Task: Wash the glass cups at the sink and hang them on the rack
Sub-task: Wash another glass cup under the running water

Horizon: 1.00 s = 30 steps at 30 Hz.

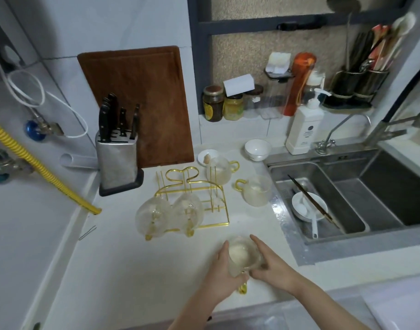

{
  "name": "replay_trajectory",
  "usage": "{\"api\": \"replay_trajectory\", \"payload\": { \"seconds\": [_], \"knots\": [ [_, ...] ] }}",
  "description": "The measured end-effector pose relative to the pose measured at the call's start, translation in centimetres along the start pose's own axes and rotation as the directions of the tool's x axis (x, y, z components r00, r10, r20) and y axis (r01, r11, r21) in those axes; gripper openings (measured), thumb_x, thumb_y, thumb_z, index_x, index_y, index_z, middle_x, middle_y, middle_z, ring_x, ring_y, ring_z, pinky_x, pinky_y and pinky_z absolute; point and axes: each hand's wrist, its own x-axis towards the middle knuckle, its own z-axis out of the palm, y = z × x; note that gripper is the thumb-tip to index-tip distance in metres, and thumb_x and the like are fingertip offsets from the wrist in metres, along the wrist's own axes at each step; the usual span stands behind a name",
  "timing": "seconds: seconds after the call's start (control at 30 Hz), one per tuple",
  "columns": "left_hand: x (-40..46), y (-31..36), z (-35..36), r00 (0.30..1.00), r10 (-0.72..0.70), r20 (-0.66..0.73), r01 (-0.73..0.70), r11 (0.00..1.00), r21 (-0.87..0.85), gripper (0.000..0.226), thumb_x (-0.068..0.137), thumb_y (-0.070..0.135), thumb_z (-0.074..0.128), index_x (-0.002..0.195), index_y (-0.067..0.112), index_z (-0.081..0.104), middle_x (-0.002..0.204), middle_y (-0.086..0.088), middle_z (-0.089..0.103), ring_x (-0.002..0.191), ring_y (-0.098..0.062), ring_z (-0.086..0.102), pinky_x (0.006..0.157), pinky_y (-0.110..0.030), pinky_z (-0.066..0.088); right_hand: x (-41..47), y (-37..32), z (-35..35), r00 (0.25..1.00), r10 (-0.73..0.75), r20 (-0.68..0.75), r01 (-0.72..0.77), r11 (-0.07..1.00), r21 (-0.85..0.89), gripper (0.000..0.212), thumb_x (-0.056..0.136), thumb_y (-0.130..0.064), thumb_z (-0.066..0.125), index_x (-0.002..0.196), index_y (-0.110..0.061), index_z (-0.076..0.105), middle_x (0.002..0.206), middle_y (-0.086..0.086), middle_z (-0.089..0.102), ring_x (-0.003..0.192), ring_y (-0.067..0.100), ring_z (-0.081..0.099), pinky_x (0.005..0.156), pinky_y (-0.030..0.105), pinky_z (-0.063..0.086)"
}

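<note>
- A person stood at a white kitchen counter, both bare hands raised over its near edge.
- The left hand and the right hand cupped a clear glass cup between them, fingers curved round its sides; its yellow handle pointed toward the person.
- Just beyond the hands, a gold wire rack stood on the counter.
- Two glass cups hung upside down on the rack's near pegs, side by side.
- Another glass cup sat over a far peg on the rack's right side.
- One more glass cup stood upright on the counter, between the rack and the sink.
- The steel sink lay to the right, holding a white bowl with dark chopsticks laid across it.
- Far of the rack stood a steel knife block and a brown cutting board leaning on the wall.
- A small white bowl, a white saucer and a white soap pump bottle sat near the sink's far left corner.
- Jars lined the window ledge behind them.
</note>
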Motion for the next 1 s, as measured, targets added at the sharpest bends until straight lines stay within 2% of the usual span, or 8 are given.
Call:
{"api": "replay_trajectory", "payload": {
  "seconds": [0.1,0.2,0.37,0.53,0.63,0.77,0.9,1.0],
  "knots": [
    [0.1,0.1,0.2,1.0,-0.024,0.002,0.024,0.999,-0.036,0.098,0.073,0.037,0.075,0.149,0.023,0.015,0.153,0.004,0.023,0.142,-0.014,0.026,0.111,-0.023,0.029,0.4,0.2,0.3,1.0,0.002,0.009,-0.003,0.997,0.082,0.101,0.07,-0.022,0.074,0.15,-0.027,0.013,0.15,-0.01,0.024,0.139,0.005,0.022,0.117,0.035,0.029],
    [0.6,0.5,0.2,1.0,-0.029,-0.004,0.028,0.999,-0.032,0.099,0.082,0.025,0.071,0.153,0.015,0.002,0.154,0.001,0.017,0.142,-0.014,0.021,0.097,-0.012,0.023,0.6,0.5,0.0,1.0,0.01,-0.023,-0.007,0.992,0.127,0.108,0.062,-0.034,0.081,0.149,-0.028,0.018,0.148,-0.008,0.03,0.138,0.011,0.032,0.112,0.035,0.037],
    [1.0,3.3,0.3,1.0,0.018,-0.021,-0.019,0.998,-0.054,0.111,0.068,0.039,0.071,0.153,0.02,0.002,0.156,0.003,0.017,0.142,-0.013,0.021,0.111,-0.025,0.03,0.6,0.7,-2.1,0.996,-0.016,-0.085,0.03,0.985,0.168,0.093,0.073,-0.014,0.081,0.146,-0.025,0.024,0.141,-0.008,0.038,0.13,0.007,0.039,0.088,0.008,0.044],
    [2.2,7.0,1.2,0.991,0.129,-0.022,-0.129,0.992,0.005,0.107,0.073,0.028,0.071,0.153,0.023,0.001,0.157,0.003,0.016,0.144,-0.015,0.017,0.106,-0.022,0.031,-1.1,0.7,-5.9,0.979,-0.033,-0.2,0.089,0.956,0.278,0.088,0.071,-0.021,0.083,0.142,-0.033,0.032,0.138,-0.015,0.042,0.128,0.002,0.04,0.088,0.008,0.041],
    [2.8,10.2,2.8,0.985,0.169,-0.014,-0.169,0.985,0.015,0.113,0.063,0.041,0.068,0.153,0.027,0.0,0.155,0.003,0.018,0.143,-0.017,0.017,0.114,-0.037,0.03,-2.7,1.2,-8.9,0.966,-0.055,-0.252,0.14,0.932,0.333,0.077,0.073,-0.018,0.081,0.131,-0.043,0.037,0.129,-0.022,0.047,0.12,-0.006,0.045,0.082,0.006,0.044],
    [3.8,14.4,6.3,0.98,0.2,-0.001,-0.2,0.98,-0.021,0.103,0.056,0.046,0.068,0.143,0.046,0.013,0.133,0.008,0.037,0.13,-0.014,0.034,0.101,-0.042,0.046,-4.7,3.4,-13.7,0.948,-0.027,-0.318,0.163,0.898,0.41,0.08,0.073,-0.011,0.081,0.133,-0.039,0.037,0.128,-0.015,0.051,0.114,-0.009,0.048,0.086,0.013,0.047],
    [5.0,18.8,10.7,0.958,0.282,0.05,-0.274,0.954,-0.124,0.068,0.062,0.027,0.072,0.112,0.056,0.034,0.108,0.024,0.053,0.092,0.014,0.059,0.073,-0.015,0.054,-7.2,5.7,-19.0,0.919,-0.035,-0.393,0.206,0.892,0.402,0.072,0.073,-0.008,0.08,0.128,-0.035,0.043,0.124,-0.01,0.054,0.101,-0.016,0.054,0.079,0.009,0.047],
    [6.1,21.6,14.3,0.951,0.297,0.082,-0.277,0.94,-0.199,0.092,0.063,0.036,0.08,0.14,0.041,0.03,0.13,0.008,0.054,0.097,-0.007,0.066,0.076,-0.033,0.057,-8.7,7.9,-22.9,0.893,-0.046,-0.448,0.225,0.908,0.355,0.073,0.07,-0.015,0.083,0.127,-0.04,0.044,0.129,-0.012,0.047,0.114,-0.007,0.049,0.092,0.016,0.046]
  ]
}}
